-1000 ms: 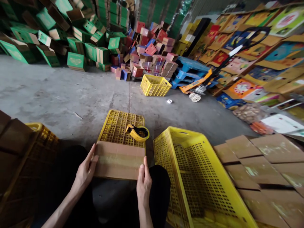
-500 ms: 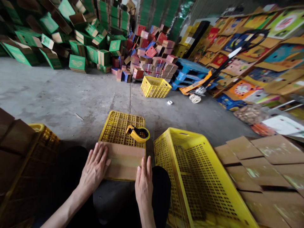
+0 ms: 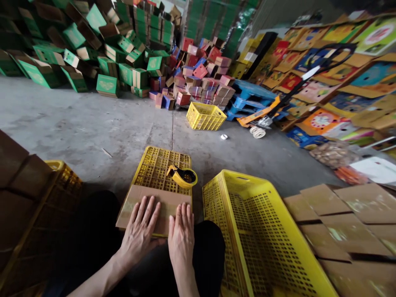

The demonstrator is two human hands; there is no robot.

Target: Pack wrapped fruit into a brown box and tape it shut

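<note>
A brown cardboard box (image 3: 130,206) lies on an upturned yellow plastic crate (image 3: 156,165) in front of my knees. My left hand (image 3: 140,229) rests on the box's top, fingers spread, its thumb at the near edge. Beside it, my right hand (image 3: 182,235) lies with fingers stretched out over the top near the right end. A strip of tape seems to run along the box, partly under my hands. Just beyond the box, a yellow tape dispenser (image 3: 182,176) sits on the crate.
To my right stands a large yellow crate (image 3: 229,214), and past it stacked cardboard boxes (image 3: 352,222). Another crate with boxes (image 3: 18,181) is at my left. Farther off are a small yellow crate (image 3: 206,116), a pallet jack (image 3: 262,117) and heaps of green boxes (image 3: 107,84).
My left hand has slid rightward from the box's left end to its middle. My right hand has moved from the right edge onto the top. The view has shifted slightly.
</note>
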